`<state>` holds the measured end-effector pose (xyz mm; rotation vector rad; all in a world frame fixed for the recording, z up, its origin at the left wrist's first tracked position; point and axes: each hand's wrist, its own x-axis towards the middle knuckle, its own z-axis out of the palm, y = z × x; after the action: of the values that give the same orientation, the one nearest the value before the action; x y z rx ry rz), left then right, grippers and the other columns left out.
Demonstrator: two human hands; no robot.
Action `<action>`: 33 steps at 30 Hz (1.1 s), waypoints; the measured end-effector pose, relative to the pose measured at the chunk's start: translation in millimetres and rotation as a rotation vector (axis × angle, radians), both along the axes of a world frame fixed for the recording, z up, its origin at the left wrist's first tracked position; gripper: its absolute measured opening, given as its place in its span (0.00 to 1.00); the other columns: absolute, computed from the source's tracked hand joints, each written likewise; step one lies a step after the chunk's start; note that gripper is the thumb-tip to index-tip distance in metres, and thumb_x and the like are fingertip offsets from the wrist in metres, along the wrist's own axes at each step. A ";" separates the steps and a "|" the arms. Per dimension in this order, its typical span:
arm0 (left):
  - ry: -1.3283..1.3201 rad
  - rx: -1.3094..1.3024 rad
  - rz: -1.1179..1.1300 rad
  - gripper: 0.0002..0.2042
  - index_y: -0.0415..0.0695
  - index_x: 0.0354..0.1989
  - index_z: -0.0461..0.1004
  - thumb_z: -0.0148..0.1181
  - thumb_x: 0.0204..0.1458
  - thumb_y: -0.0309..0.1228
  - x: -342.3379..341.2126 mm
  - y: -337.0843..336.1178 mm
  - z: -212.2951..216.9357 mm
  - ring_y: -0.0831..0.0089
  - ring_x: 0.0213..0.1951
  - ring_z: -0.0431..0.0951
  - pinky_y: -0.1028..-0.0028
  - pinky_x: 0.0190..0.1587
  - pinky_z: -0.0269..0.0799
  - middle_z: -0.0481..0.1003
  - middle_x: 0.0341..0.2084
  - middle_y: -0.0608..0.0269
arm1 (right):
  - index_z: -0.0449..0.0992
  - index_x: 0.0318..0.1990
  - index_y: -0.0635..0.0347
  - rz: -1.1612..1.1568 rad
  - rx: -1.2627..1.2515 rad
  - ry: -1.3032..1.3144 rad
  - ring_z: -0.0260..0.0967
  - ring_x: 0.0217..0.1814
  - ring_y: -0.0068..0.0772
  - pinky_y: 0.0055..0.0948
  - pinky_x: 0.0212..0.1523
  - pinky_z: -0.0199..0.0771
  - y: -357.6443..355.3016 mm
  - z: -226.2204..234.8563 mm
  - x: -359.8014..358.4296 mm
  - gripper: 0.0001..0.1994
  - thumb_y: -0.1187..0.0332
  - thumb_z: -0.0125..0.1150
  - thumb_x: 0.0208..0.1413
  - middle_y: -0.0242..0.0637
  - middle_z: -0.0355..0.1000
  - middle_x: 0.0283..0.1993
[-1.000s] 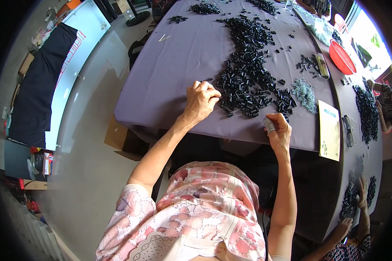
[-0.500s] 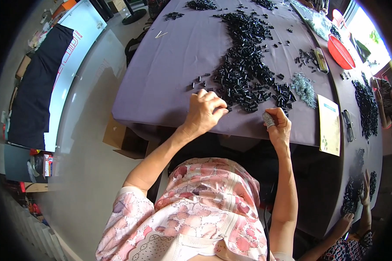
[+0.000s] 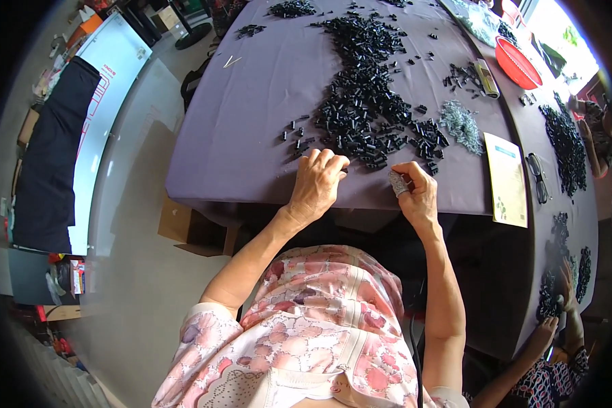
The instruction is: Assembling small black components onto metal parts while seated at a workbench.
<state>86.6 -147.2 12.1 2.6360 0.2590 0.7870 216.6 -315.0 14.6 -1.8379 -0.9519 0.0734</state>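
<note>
A large heap of small black plastic pieces (image 3: 368,102) spreads over the purple-grey cloth of the table (image 3: 251,129). At the heap's near edge is my left hand (image 3: 317,182), back up, its fingers curled in and partly hidden. Whatever it holds, if anything, does not show. To its right my right hand (image 3: 418,197) is above the table's front edge, thumb and fingertips pinched together. A grey wrapping (image 3: 397,183) covers one digit of that hand. Anything in the pinch is too small to make out. Beyond it lies a pile of small silvery-clear pieces (image 3: 461,126).
A yellow booklet (image 3: 506,178) and black-framed glasses (image 3: 538,178) lie to the right. Farther off is a red basket (image 3: 518,64). Another person's hands (image 3: 568,285) work at more black pieces (image 3: 548,299). An open cardboard box (image 3: 196,228) stands below the table's left corner.
The whole view has shifted slightly. My left hand has turned, its fingers curling down beside the heap. My right hand has come closer to it, still pinched.
</note>
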 end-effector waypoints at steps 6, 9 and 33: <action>-0.165 -0.417 -0.066 0.09 0.41 0.40 0.72 0.55 0.50 0.22 2.2 -10.0 1.9 0.74 0.32 0.68 0.75 0.35 0.65 0.68 0.29 0.66 | 0.72 0.36 0.63 0.075 0.058 0.023 0.69 0.27 0.33 0.26 0.30 0.69 3.0 3.6 -13.3 0.14 0.84 0.53 0.37 0.39 0.71 0.28; -0.169 -0.889 -0.088 0.06 0.41 0.39 0.72 0.54 0.54 0.25 1.8 -21.3 10.6 0.86 0.27 0.66 0.82 0.31 0.64 0.68 0.25 0.74 | 0.72 0.35 0.63 0.125 0.124 0.118 0.68 0.26 0.31 0.24 0.29 0.68 8.8 14.3 -32.8 0.14 0.85 0.53 0.37 0.38 0.70 0.27; -0.126 -1.652 -0.302 0.04 0.41 0.36 0.73 0.55 0.52 0.24 -5.9 -27.5 -2.2 0.81 0.25 0.71 0.82 0.30 0.69 0.73 0.24 0.67 | 0.72 0.34 0.64 0.234 0.147 0.355 0.72 0.32 0.25 0.22 0.32 0.70 8.6 6.8 -39.6 0.13 0.88 0.56 0.39 0.35 0.74 0.30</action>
<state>80.7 -174.7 9.9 1.0163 0.2739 0.3070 177.0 -306.4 21.4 -1.5087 -0.8889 0.4471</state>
